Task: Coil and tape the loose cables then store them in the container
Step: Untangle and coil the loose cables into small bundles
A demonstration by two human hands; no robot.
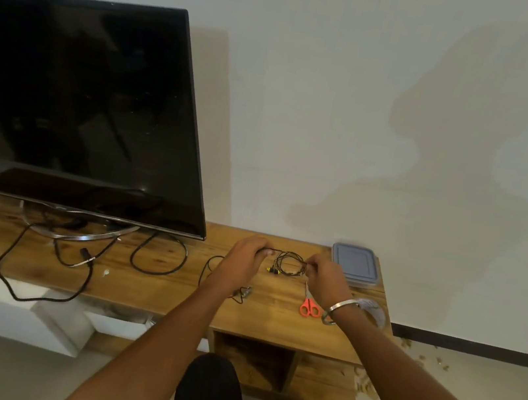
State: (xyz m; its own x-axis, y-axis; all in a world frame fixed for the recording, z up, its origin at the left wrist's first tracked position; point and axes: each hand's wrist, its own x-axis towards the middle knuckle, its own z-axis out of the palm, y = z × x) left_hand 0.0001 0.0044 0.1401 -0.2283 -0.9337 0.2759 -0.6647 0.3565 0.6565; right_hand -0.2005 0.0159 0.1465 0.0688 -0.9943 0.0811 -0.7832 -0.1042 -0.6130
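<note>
Over the wooden bench (145, 288), near its far right corner, you hold a thin black cable (289, 263) in small loops between both hands. Your left hand (244, 259) curls its fingers round one end; your right hand (326, 275), a metal bangle (338, 310) on its wrist, pinches the other side. The lidded grey container (354, 264) sits at the far right corner. Orange scissors (309, 305) and a tape roll (374, 312) lie by the right edge. More black cables (157, 252) trail below the television (81, 101).
</note>
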